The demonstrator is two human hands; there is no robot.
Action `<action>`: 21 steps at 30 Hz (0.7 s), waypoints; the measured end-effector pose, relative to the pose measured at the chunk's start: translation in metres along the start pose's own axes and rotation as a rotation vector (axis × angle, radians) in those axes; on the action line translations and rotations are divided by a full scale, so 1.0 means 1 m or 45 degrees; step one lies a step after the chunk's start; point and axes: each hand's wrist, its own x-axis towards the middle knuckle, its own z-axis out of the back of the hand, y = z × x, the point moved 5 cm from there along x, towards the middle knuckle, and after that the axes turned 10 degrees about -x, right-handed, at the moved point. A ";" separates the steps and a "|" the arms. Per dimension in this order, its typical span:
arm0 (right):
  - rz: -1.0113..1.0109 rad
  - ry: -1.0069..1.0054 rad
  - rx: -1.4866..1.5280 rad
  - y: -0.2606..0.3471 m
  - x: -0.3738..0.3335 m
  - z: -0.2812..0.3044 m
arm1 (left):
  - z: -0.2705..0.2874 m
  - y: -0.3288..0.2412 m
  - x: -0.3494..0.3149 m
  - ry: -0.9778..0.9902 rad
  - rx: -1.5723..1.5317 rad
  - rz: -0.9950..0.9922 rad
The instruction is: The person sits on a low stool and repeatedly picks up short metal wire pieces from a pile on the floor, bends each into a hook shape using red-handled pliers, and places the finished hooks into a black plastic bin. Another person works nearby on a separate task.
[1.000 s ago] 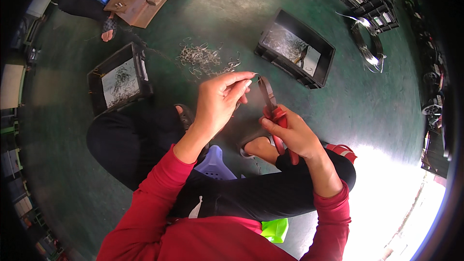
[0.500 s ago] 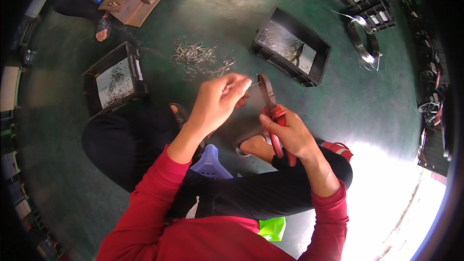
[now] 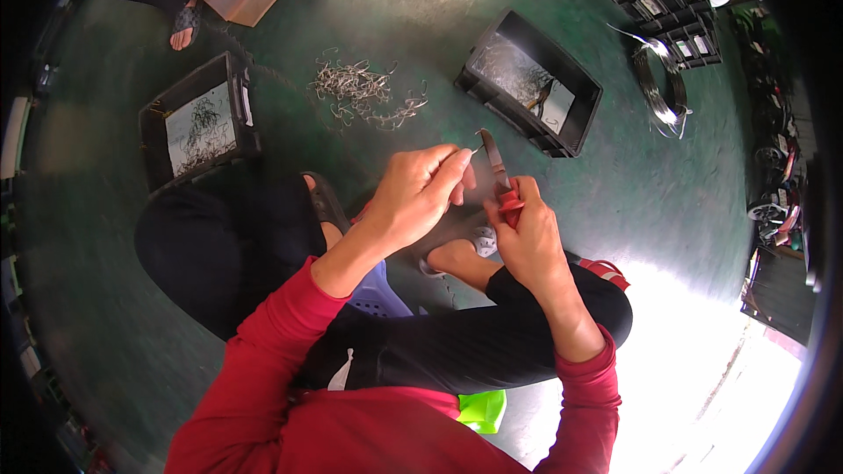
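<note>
Pliers (image 3: 493, 156) leaned in the right hand (image 3: 531, 235) as I watched from my distant station, that grip wrapped round the red handles (image 3: 509, 202). On the left hand (image 3: 421, 197), the grip had narrowed to a thumb-and-finger pinch on a thin wire (image 3: 476, 150), which ran up toward the pliers' nose; I could not tell whether the nose bit it. For clean handling, I judged, the pinch wanted to sit close to the nose, so the wire would neither flex nor spin, with the fingertips clear of the metal. A steady right wrist and an even squeeze seemed better to me than force. Beyond both hands, a pile of hooks (image 3: 356, 86) lay on the floor (image 3: 421, 17) between the left crate (image 3: 248, 139) and the right crate (image 3: 509, 116).
</note>
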 end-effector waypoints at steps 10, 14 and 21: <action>-0.023 -0.064 -0.158 -0.001 0.002 -0.004 | -0.003 0.002 -0.004 -0.082 0.043 -0.058; 0.021 -0.153 -0.187 0.000 0.001 -0.003 | -0.005 0.001 -0.006 -0.110 0.000 -0.082; 0.093 -0.162 -0.154 0.000 0.003 0.001 | -0.007 0.004 -0.005 -0.022 -0.036 0.006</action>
